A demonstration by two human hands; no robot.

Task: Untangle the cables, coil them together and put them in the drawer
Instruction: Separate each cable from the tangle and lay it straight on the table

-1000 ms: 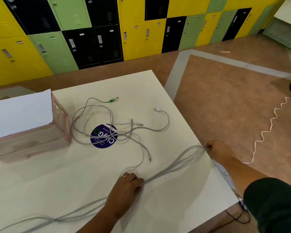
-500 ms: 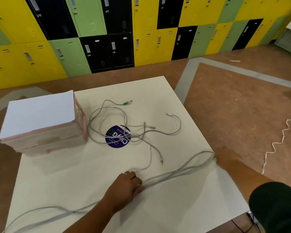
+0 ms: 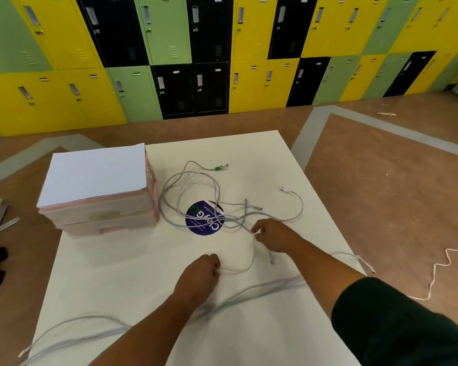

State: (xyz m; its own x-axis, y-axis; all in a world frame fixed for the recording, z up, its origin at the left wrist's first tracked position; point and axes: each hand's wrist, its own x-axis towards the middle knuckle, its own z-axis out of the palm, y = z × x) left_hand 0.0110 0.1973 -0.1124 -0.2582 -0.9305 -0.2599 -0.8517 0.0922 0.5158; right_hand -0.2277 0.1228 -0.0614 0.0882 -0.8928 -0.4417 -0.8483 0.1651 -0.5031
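Pinching one grey cable [image 3: 250,264], the right grip [image 3: 269,233] touches the tangle [image 3: 233,220] just beyond it; the left grip [image 3: 204,270] clenches that cable's nearer stretch.

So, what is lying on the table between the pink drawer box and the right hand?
In the head view, a round purple sticker lies there, with loops of the tangled grey cables crossing over it.

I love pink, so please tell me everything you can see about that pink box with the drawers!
The pink drawer box looks like pale plastic, with stacked drawer fronts facing the person, all seemingly shut. A white sheet covers its top. It stands upright on the far left part of the white table. Grey cables loop close beside its right side; whether they touch it is unclear.
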